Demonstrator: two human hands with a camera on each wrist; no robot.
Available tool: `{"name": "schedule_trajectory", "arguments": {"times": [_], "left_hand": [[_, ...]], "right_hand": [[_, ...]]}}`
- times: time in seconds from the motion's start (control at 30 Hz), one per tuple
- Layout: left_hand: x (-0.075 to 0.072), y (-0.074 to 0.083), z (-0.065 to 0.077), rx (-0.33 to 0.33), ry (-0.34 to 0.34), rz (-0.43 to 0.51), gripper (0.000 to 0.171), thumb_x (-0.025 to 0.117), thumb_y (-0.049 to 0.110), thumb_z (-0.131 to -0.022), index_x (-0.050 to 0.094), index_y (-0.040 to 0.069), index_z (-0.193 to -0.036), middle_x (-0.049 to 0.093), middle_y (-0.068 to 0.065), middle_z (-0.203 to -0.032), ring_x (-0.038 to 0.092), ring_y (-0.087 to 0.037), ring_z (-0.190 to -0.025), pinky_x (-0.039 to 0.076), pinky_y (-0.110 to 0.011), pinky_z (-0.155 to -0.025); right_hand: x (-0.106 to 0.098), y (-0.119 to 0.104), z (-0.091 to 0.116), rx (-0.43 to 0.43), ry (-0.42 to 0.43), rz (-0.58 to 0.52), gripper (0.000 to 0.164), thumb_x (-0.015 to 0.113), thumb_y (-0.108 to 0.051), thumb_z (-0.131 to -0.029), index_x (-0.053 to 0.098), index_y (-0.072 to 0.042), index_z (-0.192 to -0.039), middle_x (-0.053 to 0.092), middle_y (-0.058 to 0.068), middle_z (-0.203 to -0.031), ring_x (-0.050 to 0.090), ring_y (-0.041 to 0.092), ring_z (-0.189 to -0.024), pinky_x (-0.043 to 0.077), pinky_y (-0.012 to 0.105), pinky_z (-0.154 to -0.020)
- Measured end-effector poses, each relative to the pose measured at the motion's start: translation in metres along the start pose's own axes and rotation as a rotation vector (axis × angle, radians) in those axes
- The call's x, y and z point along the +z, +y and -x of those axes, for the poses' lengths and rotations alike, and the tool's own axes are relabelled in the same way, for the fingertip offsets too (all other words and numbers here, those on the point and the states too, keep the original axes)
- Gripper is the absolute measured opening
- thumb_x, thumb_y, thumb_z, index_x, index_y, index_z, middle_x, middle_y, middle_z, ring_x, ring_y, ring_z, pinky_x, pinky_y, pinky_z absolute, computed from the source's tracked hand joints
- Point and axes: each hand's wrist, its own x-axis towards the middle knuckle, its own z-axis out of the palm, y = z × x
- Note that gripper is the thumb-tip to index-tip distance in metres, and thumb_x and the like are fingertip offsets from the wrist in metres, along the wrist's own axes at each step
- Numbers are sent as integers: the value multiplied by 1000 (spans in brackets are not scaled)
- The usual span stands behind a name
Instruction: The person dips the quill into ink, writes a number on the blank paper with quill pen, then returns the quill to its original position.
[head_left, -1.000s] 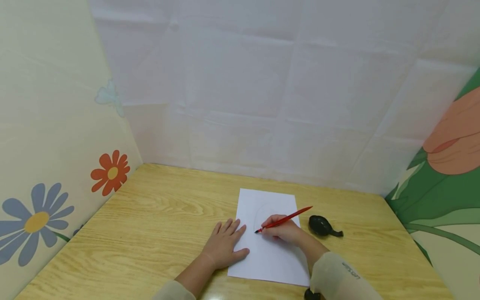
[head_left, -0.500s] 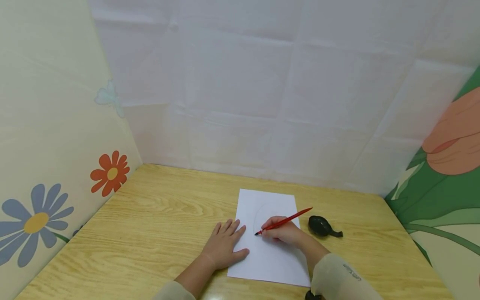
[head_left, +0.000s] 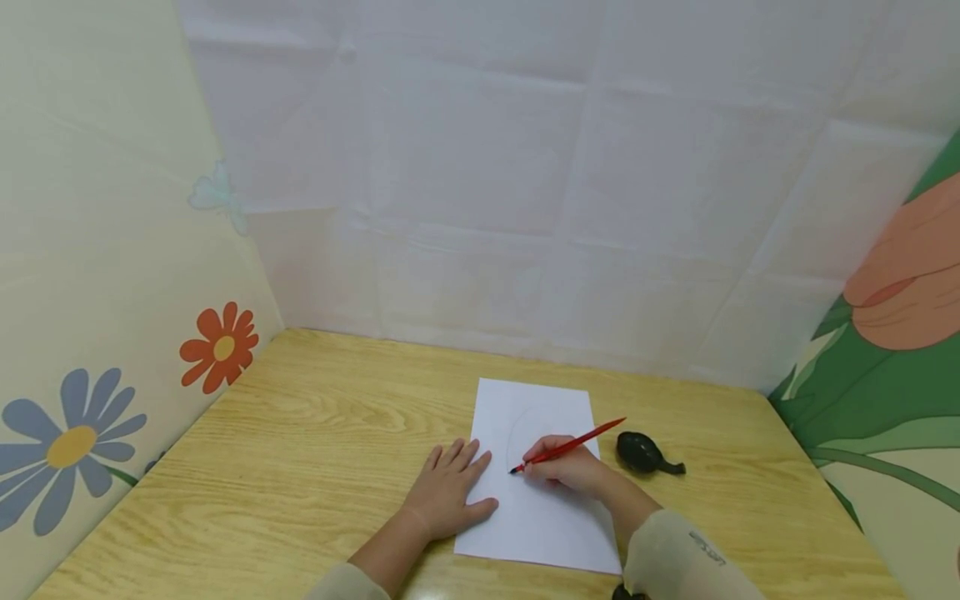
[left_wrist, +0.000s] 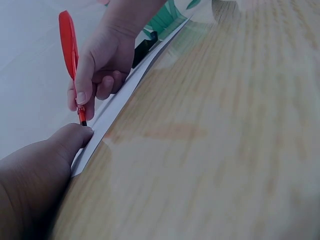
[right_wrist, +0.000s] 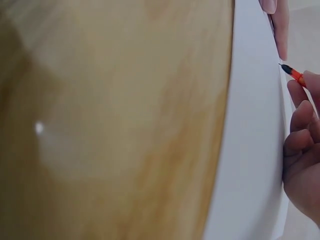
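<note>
On the table lies a white sheet of paper (head_left: 543,529) with a faint curved line on its upper part. My right hand (head_left: 568,469) pinches a slim red pen (head_left: 581,440) between thumb and fingers, its black tip at the paper near the lower end of the line. Seen from the left wrist, the pen's upper end (left_wrist: 66,40) is flat and wide, somewhat like a feather. My left hand (head_left: 447,493) rests with spread fingers on the sheet's left edge, the palm partly on the wood. The right hand covers part of the drawing.
Right of the paper lies a glossy black oval thing (head_left: 641,452) with a short bent neck. Another black thing (head_left: 624,592) shows at the bottom edge, partly hidden by the right sleeve (head_left: 678,554). Cloth-covered walls border the wooden table (head_left: 322,417) at the back and sides.
The pen tip has moved slightly down the paper, towards me, with my right hand, and the faint line reaches lower. My left hand has stayed in place.
</note>
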Motion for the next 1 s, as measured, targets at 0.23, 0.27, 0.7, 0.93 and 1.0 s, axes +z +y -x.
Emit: {"name": "schedule_trajectory", "arguments": {"times": [0.23, 0.27, 0.7, 0.93, 1.0], "left_hand": [[0, 0, 2, 6, 16, 0, 73, 48, 61, -92, 44, 16, -149, 34, -10, -159, 26, -34, -149, 16, -57, -121], [0, 0, 2, 6, 18, 1, 73, 48, 61, -92, 44, 16, -149, 34, -10, -159, 26, -34, -149, 17, -57, -121], [2, -1, 2, 16, 34, 0, 72, 50, 60, -91, 45, 16, -148, 36, -10, -158, 28, -34, -148, 17, -58, -120], [1, -2, 1, 17, 29, 10, 72, 50, 60, -92, 44, 16, -148, 35, -10, -159, 26, -34, -149, 16, -58, -120], [2, -2, 1, 19, 34, 13, 72, 50, 60, -92, 44, 15, -148, 35, -11, -159, 26, -35, -149, 16, -58, -120]], "right_hand": [[0, 3, 0, -10, -6, -3, 22, 76, -16, -84, 69, -4, -102, 61, -5, -72, 48, 12, -60, 42, 23, -59], [0, 3, 0, -14, -9, -2, 22, 75, -15, -84, 69, -4, -102, 61, -5, -72, 48, 12, -59, 42, 22, -59], [0, 5, 3, -14, -20, -11, 20, 76, -16, -84, 70, -5, -100, 63, -6, -73, 48, 11, -58, 43, 21, -58], [0, 6, 3, -7, -16, 5, 21, 76, -16, -84, 70, -5, -101, 64, -5, -74, 49, 12, -59, 43, 22, -59], [0, 6, 4, -4, -19, 4, 22, 76, -16, -84, 70, -5, -102, 64, -5, -74, 49, 12, -59, 43, 22, -59]]}}
